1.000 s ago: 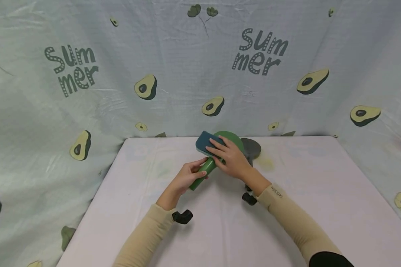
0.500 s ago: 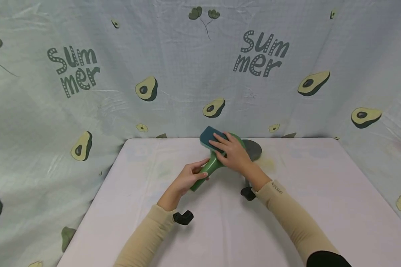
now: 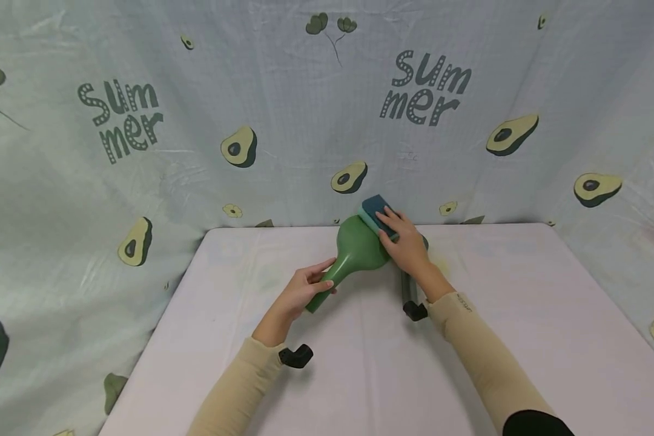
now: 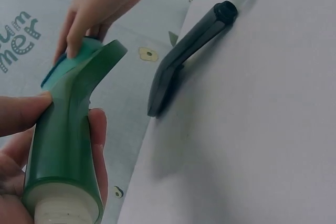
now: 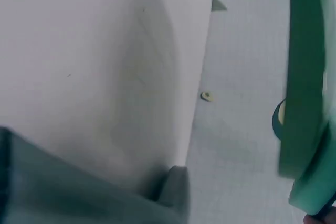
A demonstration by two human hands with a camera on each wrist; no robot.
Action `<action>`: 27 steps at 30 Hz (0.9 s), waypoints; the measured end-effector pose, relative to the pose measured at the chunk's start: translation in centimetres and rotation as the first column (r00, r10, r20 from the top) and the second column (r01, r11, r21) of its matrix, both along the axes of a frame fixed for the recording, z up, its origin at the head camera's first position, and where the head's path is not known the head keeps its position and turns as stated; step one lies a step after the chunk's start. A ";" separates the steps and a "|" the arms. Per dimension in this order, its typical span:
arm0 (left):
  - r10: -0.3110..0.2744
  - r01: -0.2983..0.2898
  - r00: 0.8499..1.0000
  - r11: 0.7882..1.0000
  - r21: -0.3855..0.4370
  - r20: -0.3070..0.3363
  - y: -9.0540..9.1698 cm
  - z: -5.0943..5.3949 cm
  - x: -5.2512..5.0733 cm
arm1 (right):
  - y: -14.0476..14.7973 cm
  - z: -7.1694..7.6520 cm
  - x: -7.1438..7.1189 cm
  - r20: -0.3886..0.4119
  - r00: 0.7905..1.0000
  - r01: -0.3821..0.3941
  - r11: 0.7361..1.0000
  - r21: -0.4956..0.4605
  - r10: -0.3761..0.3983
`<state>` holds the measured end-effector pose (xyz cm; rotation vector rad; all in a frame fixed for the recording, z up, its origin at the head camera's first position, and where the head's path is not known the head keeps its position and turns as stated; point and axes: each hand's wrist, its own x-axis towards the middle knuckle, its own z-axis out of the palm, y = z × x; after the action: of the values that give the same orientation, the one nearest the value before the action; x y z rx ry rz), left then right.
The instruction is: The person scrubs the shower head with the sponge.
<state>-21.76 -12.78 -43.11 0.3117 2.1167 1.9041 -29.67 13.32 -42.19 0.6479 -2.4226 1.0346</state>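
Observation:
My left hand [image 3: 297,293] grips the handle of a green handheld shower head [image 3: 356,247], its round head tilted up above the table. In the left wrist view the handle [image 4: 63,140] ends in a white threaded collar, with thumb and fingers around it. My right hand [image 3: 412,251] holds a two-layer sponge [image 3: 378,213], dark blue on top and teal below, against the right edge of the round head. The right wrist view shows the green rim [image 5: 304,77] beside the teal layer [image 5: 312,184]; only a fingertip is visible there.
A dark grey shower head [image 4: 184,53] lies on the white table [image 3: 360,375], partly hidden behind my right hand in the head view. The table's far edge is close behind the hands, with a printed avocado curtain [image 3: 294,91] beyond it. A black wrist-camera mount [image 3: 296,356] sticks out below each wrist.
My right hand has moved the sponge right and slightly up, from the left part of the round head to its right edge. My left hand stays nearly in place on the handle.

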 end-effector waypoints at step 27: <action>0.090 -0.094 0.994 0.993 0.077 0.058 0.2 -0.4 0.0 | 0.3 -4.1 2.8 -0.435 0.885 -0.164 0.985 0.043 0.167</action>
<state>-21.79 -12.57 -43.47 0.1785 2.0567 2.0289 -26.84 13.59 -46.29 0.9879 -2.0029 0.8346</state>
